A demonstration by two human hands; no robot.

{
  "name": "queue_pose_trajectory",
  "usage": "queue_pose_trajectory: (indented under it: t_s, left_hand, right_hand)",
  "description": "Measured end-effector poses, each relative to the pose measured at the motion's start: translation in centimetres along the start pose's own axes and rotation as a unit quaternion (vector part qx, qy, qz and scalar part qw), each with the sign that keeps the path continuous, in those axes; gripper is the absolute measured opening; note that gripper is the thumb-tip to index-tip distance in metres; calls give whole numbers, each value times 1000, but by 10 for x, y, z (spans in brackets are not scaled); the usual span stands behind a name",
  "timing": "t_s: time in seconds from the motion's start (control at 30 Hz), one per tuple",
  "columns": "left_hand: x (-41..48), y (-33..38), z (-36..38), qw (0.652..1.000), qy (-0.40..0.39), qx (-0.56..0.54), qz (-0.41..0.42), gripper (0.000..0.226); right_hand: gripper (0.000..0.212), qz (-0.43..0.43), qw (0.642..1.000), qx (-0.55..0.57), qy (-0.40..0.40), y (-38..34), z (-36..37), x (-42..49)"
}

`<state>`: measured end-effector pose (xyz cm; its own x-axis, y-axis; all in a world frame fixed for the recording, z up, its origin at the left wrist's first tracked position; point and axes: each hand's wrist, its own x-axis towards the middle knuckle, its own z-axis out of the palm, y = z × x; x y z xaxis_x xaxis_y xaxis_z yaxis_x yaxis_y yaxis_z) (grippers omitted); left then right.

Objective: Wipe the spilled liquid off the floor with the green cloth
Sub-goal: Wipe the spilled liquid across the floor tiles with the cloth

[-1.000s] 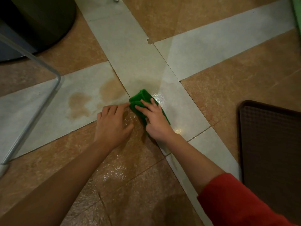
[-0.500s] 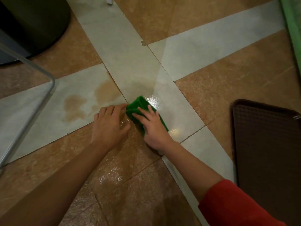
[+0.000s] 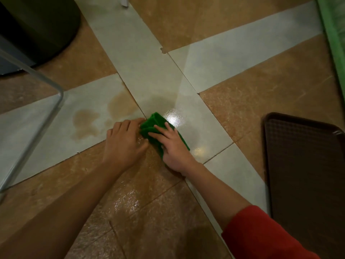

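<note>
A folded green cloth (image 3: 153, 122) lies on the tiled floor (image 3: 224, 58) where the pale strips cross. My right hand (image 3: 172, 146) lies flat on top of it with straight, spread fingers and presses it down. My left hand (image 3: 124, 141) rests on the floor just left of the cloth, its fingertips touching the cloth's left edge. Brownish spilled liquid (image 3: 104, 118) spreads in patches over the pale tile to the left of both hands. Wet sheen shows on the tiles right of the cloth and below my hands.
A dark brown tray (image 3: 308, 165) lies on the floor at the right. A bent metal tube (image 3: 41, 113) crosses the left side, with a dark round base (image 3: 43, 25) at top left. A green strip (image 3: 334, 34) runs along the top right edge.
The two hands and the cloth have barely moved on the floor. The view has drifted slightly, so everything sits a little further left in the frame.
</note>
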<state>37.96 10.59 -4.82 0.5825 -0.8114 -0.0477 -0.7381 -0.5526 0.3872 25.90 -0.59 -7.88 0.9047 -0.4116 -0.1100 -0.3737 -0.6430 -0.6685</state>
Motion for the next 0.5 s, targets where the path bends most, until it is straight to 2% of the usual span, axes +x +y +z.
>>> queue_pose_trajectory:
  t_s: [0.07,0.27,0.43,0.5]
  left_hand:
    - [-1,4,4,1000,-3,-2,5,58]
    - [0,14,13,1000,-26,4,14,61]
    - [10,30,19,999,-30,-8,17,58]
    - [12,35,25,999,-30,-5,35,63]
  right_hand:
    - [52,5,1000,-11,9,10,-7,-7]
    - [58,151,980,12,127,26,-20,-12]
    - [57,78,993,39,80,36,-15,-44]
    - [58,77,994,27,71,50,-23,-47]
